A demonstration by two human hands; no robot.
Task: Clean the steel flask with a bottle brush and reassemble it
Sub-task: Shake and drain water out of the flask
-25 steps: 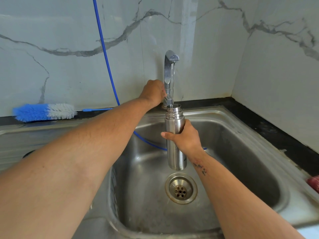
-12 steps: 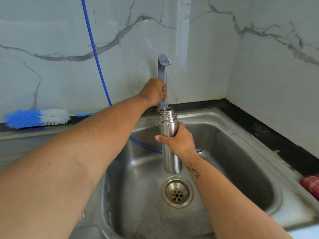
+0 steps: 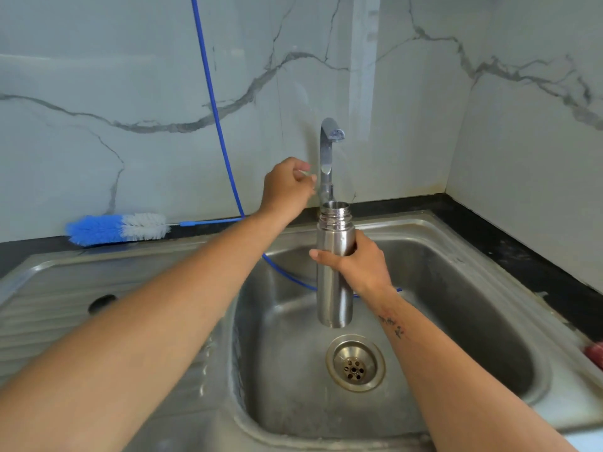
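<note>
My right hand grips the upper body of the steel flask and holds it upright over the sink basin. The flask's open threaded mouth sits just below the tap. My left hand hovers to the left of the tap stem with its fingers curled, holding nothing that I can see. I see no water stream. The bottle brush, with blue and white bristles, lies on the counter at the back left, far from both hands.
A blue hose runs down the marble wall and into the basin behind the flask. The drain lies below the flask. A dark round thing sits on the drainboard at left. Something red shows at the right edge.
My left hand was on the tap; it has come off to the left. The flask stays under the spout in my right hand.
</note>
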